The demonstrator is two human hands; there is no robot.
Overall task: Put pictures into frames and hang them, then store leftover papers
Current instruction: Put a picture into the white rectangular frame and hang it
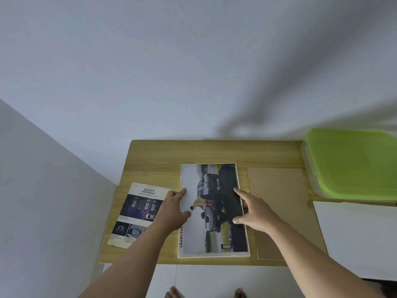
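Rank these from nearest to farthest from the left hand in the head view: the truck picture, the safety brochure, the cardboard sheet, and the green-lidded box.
1. Truck picture, under the left hand's fingers.
2. Safety brochure, partly under the wrist; too close to call against the picture.
3. Cardboard sheet, across, right.
4. Green-lidded box, far right.

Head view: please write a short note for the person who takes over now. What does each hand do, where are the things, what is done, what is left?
Left hand: open, fingers on the left edge of the truck picture.
Right hand: open, fingers spread on its right edge.
The truck picture lies in a white frame flat on the wooden table.
Brown backing board lies right of the frame, not yet fitted.
Safety leaflet lies loose on the left.
Box with green lid is at the far right, closed.
Done: picture laid in the frame.
Left: fit the backing, hang the frame, store the leaflet.
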